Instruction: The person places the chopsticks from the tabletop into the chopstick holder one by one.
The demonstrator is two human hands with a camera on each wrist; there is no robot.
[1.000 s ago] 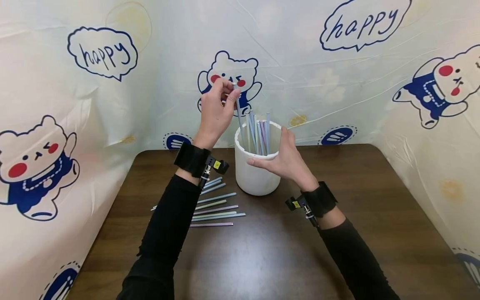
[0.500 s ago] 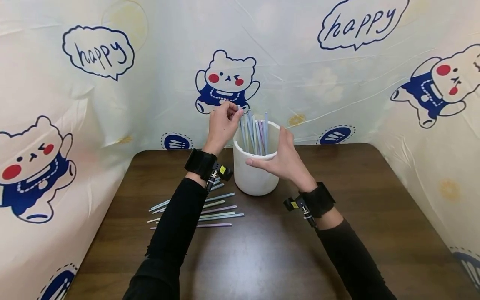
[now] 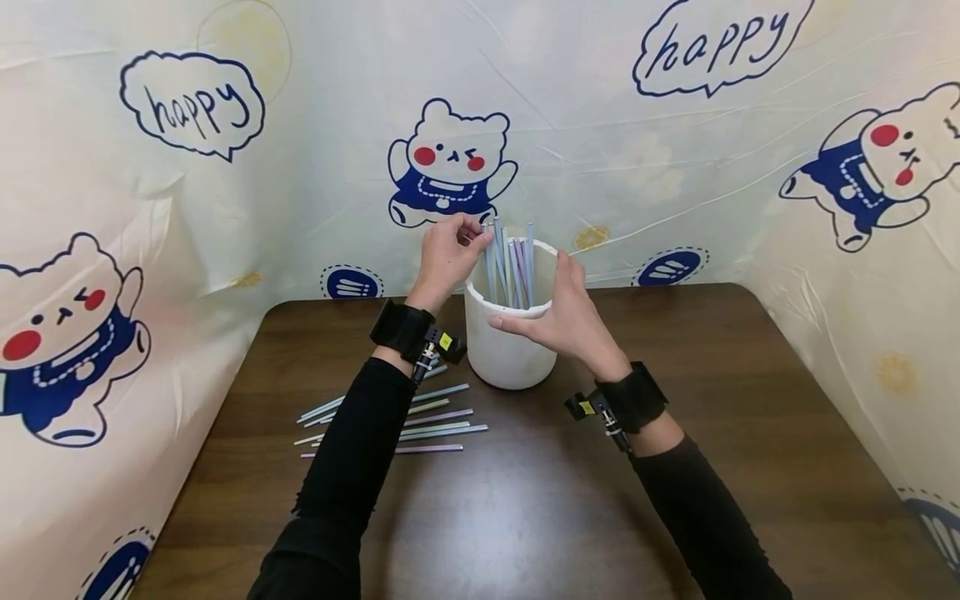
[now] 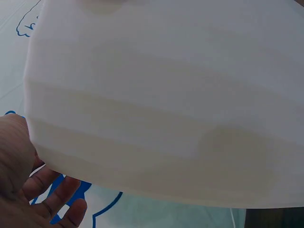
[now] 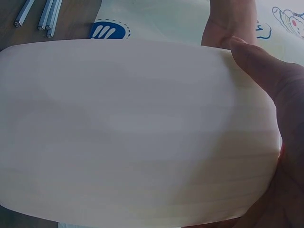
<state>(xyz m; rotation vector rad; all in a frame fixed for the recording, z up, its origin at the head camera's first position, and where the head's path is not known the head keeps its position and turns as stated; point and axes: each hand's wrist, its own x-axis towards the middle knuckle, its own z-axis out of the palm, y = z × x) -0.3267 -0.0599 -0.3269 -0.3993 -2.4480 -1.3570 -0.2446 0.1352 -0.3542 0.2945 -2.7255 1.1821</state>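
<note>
A white round container (image 3: 512, 354) stands upright near the back of the table, several pastel straws (image 3: 517, 271) leaning inside it. My left hand (image 3: 446, 257) is over its left rim, thumb and fingertips pinching the top end of a straw (image 3: 491, 271) whose lower part is inside. In the left wrist view the container's wall (image 4: 152, 95) fills most of the picture beside my left hand (image 4: 28, 175) and hides that straw. With thumb along the front and fingers round the right side, my right hand (image 3: 566, 321) grips the container's rim; its thumb (image 5: 259, 64) shows in the right wrist view.
More straws (image 3: 442, 431) lie loosely side by side on the brown table (image 3: 570, 508), partly under my left forearm. A printed cloth (image 3: 315, 167) with bears hangs behind the table and along both sides.
My left hand has come down and slightly right, lowering the pinched straw into the container. My right hand keeps its grip on the rim.
</note>
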